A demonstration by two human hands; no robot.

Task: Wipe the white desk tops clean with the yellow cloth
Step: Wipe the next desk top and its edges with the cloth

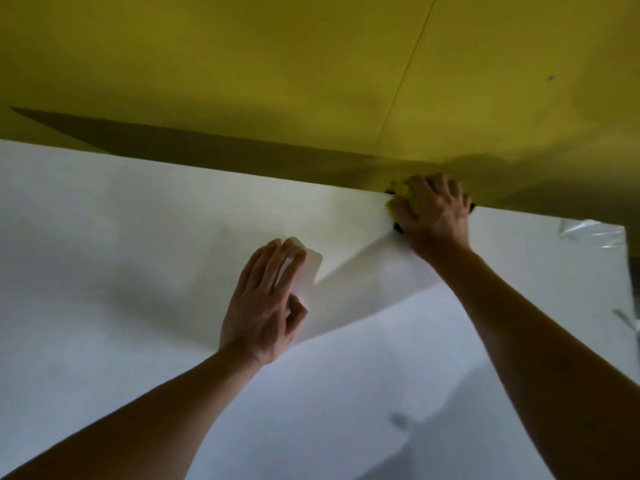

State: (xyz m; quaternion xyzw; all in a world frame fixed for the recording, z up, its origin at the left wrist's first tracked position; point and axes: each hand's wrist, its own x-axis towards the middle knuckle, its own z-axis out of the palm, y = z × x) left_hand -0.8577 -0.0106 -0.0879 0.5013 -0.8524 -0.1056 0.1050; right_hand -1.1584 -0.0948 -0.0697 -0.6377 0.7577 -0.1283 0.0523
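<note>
From the head view, the yellow cloth (403,194) is a crumpled wad, mostly hidden under the right hand (434,211), whose curled fingers grip it at the far edge of the white desk top (138,216) against the yellow wall (242,64). The left hand (265,303) rests nearer on the desk with fingers straight and close together.

Olive-yellow flat panel (242,64), fills upper view behind the white surface; thin straight seam line (408,74) runs diagonally top to btm. Small dark speck (551,78) on panel, upper R. Clear crinkled plastic film (588,233) at far R edge, glossy.
</note>
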